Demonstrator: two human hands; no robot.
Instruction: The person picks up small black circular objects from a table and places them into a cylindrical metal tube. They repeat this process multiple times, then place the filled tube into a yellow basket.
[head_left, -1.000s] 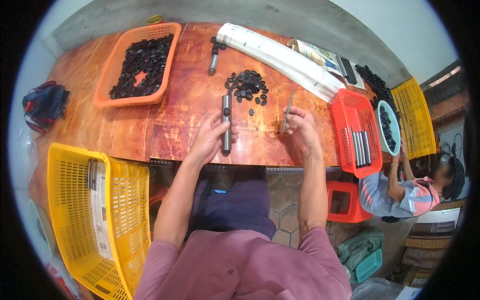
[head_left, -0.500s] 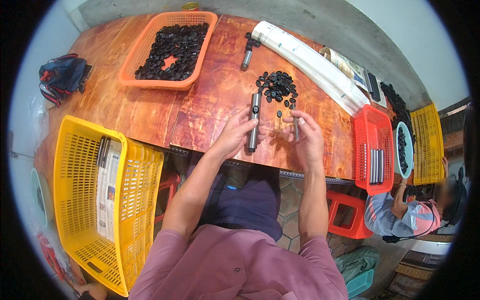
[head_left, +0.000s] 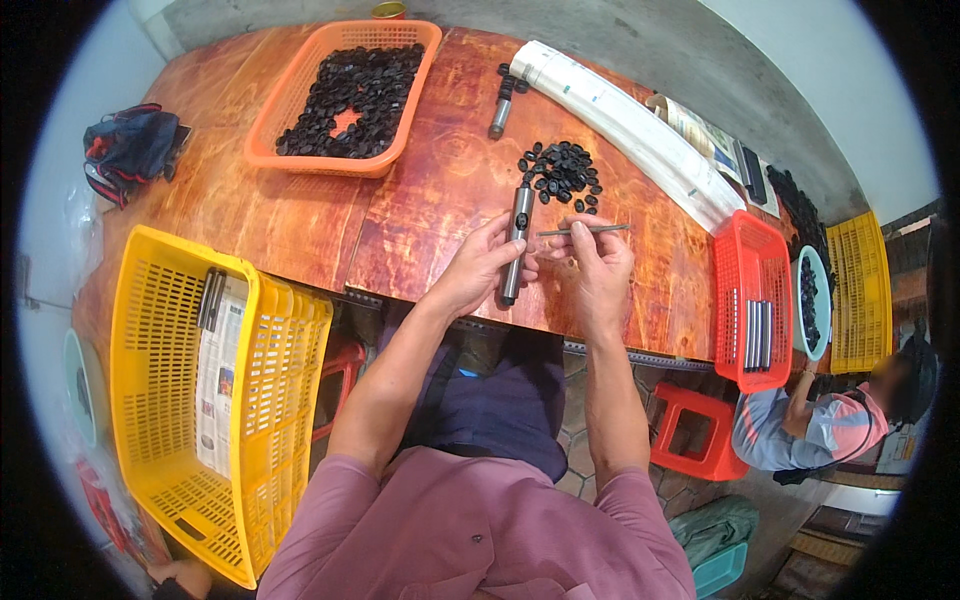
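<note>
right now the left hand (head_left: 485,265) is closed around a grey cylindrical metal tube (head_left: 517,236), thumb across its side, above the near edge of the reddish-brown wooden table (head_left: 430,225). the tube tilts slightly, its upper end pointing away from the body, and a small black oval piece (head_left: 521,221) sits on its upper side. the right hand (head_left: 602,262) pinches a thin grey rod (head_left: 606,229) between thumb and fingers, roughly crosswise, its left end near the tube. just beyond lies a loose pile of black oval pieces (head_left: 567,170). farther left stands an orange plastic basket (head_left: 262,135) of similar pieces; to the right, a red plastic basket (head_left: 727,300) holds several slim metal tubes (head_left: 759,335).
</note>
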